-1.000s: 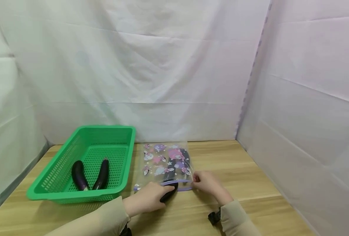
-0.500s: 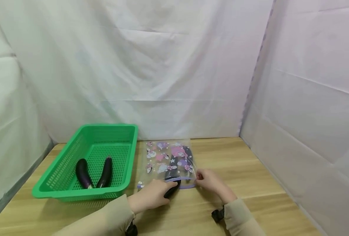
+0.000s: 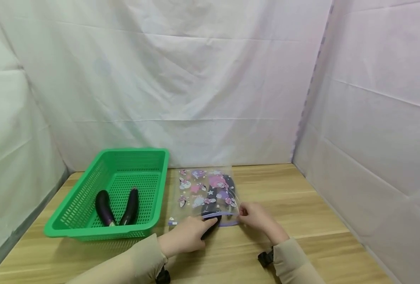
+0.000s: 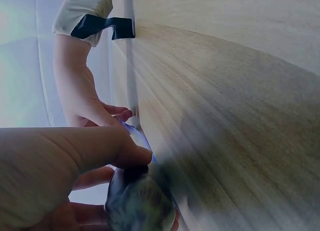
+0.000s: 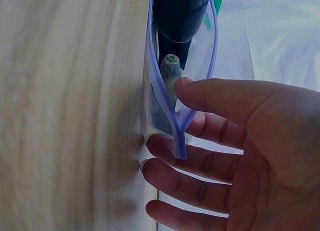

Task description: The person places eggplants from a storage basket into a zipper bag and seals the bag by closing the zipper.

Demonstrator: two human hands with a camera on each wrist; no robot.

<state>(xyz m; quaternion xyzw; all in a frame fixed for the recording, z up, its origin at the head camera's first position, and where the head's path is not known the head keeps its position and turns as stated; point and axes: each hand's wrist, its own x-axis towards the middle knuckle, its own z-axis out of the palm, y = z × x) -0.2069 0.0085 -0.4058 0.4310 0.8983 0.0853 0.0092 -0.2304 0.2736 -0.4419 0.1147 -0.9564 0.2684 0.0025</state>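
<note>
We grip a dark eggplant (image 3: 211,231) in the curled fingers of our left hand (image 3: 185,236), its far end inside the printed zip bag (image 3: 195,189) just beyond them. Our right hand (image 3: 255,217) pinches the bag's mouth; left of our fingers, a green basket (image 3: 99,233) stands on the bench (image 3: 320,244).

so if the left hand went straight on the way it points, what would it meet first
Probably the bag's purple mouth, just beyond the left hand, which holds an eggplant partly in that opening. Depth is unclear in the head view, so the hand might slip inside without touching the edge.
</note>
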